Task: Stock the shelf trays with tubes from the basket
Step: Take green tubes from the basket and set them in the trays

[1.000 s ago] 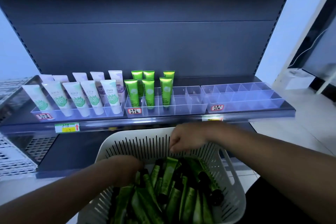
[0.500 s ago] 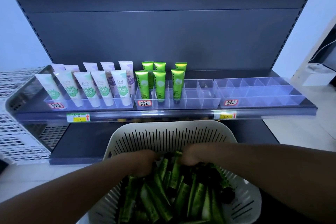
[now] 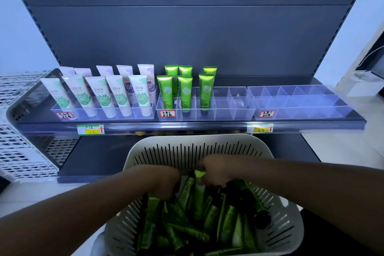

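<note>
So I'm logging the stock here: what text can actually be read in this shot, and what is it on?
"Chamomile": runs up the side of the bright green tubes in the middle tray.
White and mint tubes: printed characters, too blurred to read.
Handwritten red-bordered tray labels: unreadable.
Yellow shelf-edge price tags: red arrow visible, digits too blurred.

A dark grey shelving unit (image 3: 187,33) with a tall back panel fills the middle. Pale bluish walls (image 3: 18,27) flank it. White slotted crates (image 3: 18,131) sit at the left; a light tiled floor (image 3: 340,149) shows at the right.
</note>
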`<state>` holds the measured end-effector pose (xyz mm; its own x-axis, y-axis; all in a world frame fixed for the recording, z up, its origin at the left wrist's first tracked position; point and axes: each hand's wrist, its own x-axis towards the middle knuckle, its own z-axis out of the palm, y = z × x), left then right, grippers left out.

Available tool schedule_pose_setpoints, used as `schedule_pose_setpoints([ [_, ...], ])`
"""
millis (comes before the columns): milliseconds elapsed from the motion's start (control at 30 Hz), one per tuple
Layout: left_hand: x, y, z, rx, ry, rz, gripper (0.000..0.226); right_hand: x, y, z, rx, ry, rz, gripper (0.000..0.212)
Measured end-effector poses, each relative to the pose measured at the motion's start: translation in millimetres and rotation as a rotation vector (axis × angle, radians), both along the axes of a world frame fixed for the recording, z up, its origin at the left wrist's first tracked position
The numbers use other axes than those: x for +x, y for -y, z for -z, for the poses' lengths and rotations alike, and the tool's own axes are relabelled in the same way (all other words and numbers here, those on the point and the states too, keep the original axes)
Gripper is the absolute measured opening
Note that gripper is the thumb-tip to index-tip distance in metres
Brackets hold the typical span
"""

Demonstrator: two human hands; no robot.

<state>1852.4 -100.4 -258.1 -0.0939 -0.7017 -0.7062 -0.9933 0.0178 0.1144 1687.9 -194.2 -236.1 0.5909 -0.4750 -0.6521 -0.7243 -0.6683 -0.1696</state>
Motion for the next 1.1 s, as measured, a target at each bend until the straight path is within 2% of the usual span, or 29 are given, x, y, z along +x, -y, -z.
schedule_pose_setpoints([
  [67, -1, -2, -19, 0.006, -0.028, 0.019, 0.029, 2, -2, -19, 0.024, -0.013, -0.11, 0.035],
  [167, 5, -1, -55, -0.063, -0.03, 0.02, 0.02, -4, 8, -64, -0.133, 0.065, -0.334, 0.01],
  [267, 24, 0, -83, -0.093, -0.102, 0.016, 0.023, -29, 29, -124, -0.164, 0.277, -0.225, 0.013],
  [333, 40, -3, -94, -0.092, -0.272, -0.121, 0.02, -46, 42, -153, -0.093, 0.458, -0.085, 0.012],
  [400, 46, -9, -105, -0.056, -0.558, -0.298, 0.017, -55, 52, -167, -0.053, 0.687, 0.024, 0.013],
  [500, 46, -13, -118, 0.009, -0.927, -0.471, 0.026, -64, 64, -176, -0.071, 0.921, 0.173, 0.019],
  [600, 37, -14, -126, 0.022, -1.09, -0.508, 0.033, -72, 70, -174, -0.041, 1.065, 0.294, 0.019],
  [767, 15, -13, -133, 0.073, -1.265, -0.528, 0.035, -73, 77, -166, -0.16, 1.161, 0.367, 0.019],
  [900, -1, -8, -134, 0.122, -1.436, -0.569, 0.039, -77, 87, -167, -0.179, 1.228, 0.424, 0.023],
  [967, -11, -4, -136, 0.094, -1.528, -0.591, 0.032, -79, 92, -169, -0.198, 1.232, 0.417, 0.023],
  [1100, -30, 14, -143, -0.053, -1.575, -0.722, 0.03, -82, 102, -174, -0.27, 1.229, 0.393, 0.023],
])
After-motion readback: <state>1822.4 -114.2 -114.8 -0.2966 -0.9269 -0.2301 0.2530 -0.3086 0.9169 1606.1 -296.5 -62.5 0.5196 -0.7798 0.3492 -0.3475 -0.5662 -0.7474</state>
